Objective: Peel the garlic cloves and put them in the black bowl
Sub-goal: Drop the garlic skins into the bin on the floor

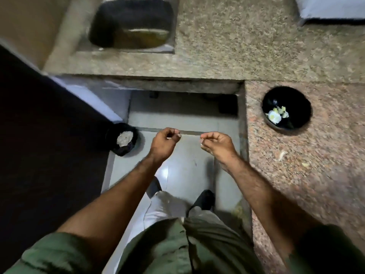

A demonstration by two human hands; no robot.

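Midair, both hands point(194, 142) over open floor point(183, 175), left of counter edge point(245, 135).

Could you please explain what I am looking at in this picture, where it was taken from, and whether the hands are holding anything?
This is one wide-angle view from a camera worn on a person's head, looking down at bare arms. The left hand and right hand hover over the floor with fingertips pinched; whether they hold a bit of peel is too small to tell. The black bowl, with pale garlic pieces inside, stands on the granite counter. A sink is set in the counter, and a small bin stands on the floor.
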